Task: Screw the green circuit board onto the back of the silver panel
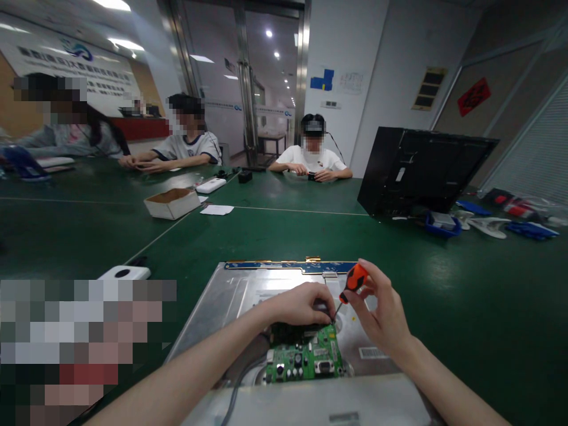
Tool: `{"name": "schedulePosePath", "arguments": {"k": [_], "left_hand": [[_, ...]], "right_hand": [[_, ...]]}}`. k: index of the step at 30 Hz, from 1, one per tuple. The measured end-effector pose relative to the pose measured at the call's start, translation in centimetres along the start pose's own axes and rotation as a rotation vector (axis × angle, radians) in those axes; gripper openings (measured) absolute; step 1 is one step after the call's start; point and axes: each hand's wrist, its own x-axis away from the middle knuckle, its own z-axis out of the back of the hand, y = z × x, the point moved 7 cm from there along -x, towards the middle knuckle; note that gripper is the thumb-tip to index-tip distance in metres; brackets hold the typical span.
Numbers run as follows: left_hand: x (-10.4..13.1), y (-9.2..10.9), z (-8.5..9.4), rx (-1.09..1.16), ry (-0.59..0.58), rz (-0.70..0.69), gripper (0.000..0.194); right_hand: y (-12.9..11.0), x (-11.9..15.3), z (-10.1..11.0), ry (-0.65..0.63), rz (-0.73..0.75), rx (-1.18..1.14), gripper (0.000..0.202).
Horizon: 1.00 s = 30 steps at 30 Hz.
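Note:
An orange-and-black screwdriver [354, 280] is gripped by its handle in my right hand [382, 305], the shaft slanting down to the left. Its tip meets the upper right corner of a green circuit board [306, 358]. My left hand [306, 303] is bent over the board's upper edge, fingertips pinched close beside the screwdriver tip; whatever they hold there is hidden. The board sits on the metal back of a display panel [231, 296]. Along the panel's far edge runs a narrow blue circuit strip [266, 266]. A grey cable [237, 384] passes left of the board.
A black monitor [421, 171] stands at the right, with a blue tray [442, 225] and tools beside it. An open cardboard box [172, 204] and white paper [217, 210] lie farther back. A white device [126, 273] is at the left. Several people sit around the green table [284, 234].

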Motion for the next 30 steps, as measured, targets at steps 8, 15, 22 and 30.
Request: {"name": "schedulePosePath", "arguments": {"k": [8,15,22,30], "left_hand": [[0.0,0.1,0.0,-0.012,0.0,0.001,0.013],[0.0,0.5,0.2,0.004,0.006,0.0,0.015],[0.0,0.4,0.1,-0.005,0.008,0.006,0.015],[0.1,0.2,0.1,-0.01,0.025,0.018,0.014]], "right_hand": [[0.0,0.0,-0.1,-0.049,-0.044,0.049,0.054],[0.7,0.4,0.2,0.052,-0.071,-0.047,0.056],[0.1,0.2,0.0,0.0,-0.042,0.015,0.054],[0.0,0.2,-0.2,-0.049,-0.035,0.063,0.059]]}}
